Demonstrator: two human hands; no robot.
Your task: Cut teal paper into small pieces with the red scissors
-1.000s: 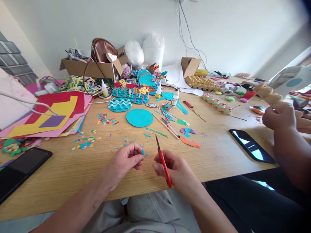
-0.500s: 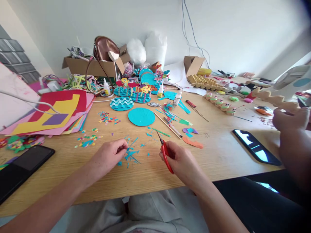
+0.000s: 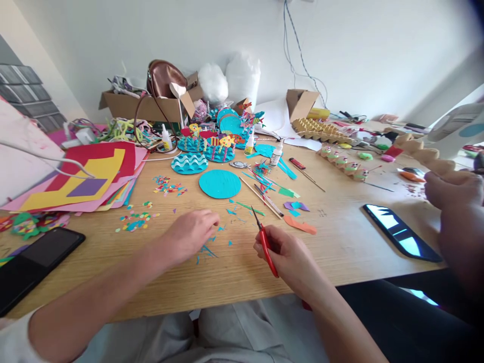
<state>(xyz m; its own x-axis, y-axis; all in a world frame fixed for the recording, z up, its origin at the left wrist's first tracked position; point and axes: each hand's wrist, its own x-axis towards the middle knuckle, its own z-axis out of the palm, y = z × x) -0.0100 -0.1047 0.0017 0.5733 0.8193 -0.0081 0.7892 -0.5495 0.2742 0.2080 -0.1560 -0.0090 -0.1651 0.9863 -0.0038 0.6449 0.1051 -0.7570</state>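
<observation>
My right hand (image 3: 293, 252) is closed around red-handled scissors (image 3: 267, 252), whose thin dark blades point up and away and appear together. My left hand (image 3: 192, 232) lies low over the table with its fingers curled down and pressed together. What those fingers hold, if anything, is hidden. Around and under it lie blue paper scraps (image 3: 207, 250), thin slivers and small bits, between the two hands. Just beyond is a flat blue disc (image 3: 220, 184). A thin green stick (image 3: 250, 208) rests ahead of the scissors.
Blue bases with paper fish (image 3: 221, 146) stand at the back beside glue bottles (image 3: 276, 154). Coloured paper sheets (image 3: 91, 186) and a phone (image 3: 41, 264) are at left. At right are another phone (image 3: 401, 232) and another person's hand (image 3: 454, 191) holding an egg-carton strip (image 3: 427, 156).
My left hand has shifted right and slightly forward over the blue scraps, and fewer slivers show there. My right hand with the scissors has moved slightly right and down.
</observation>
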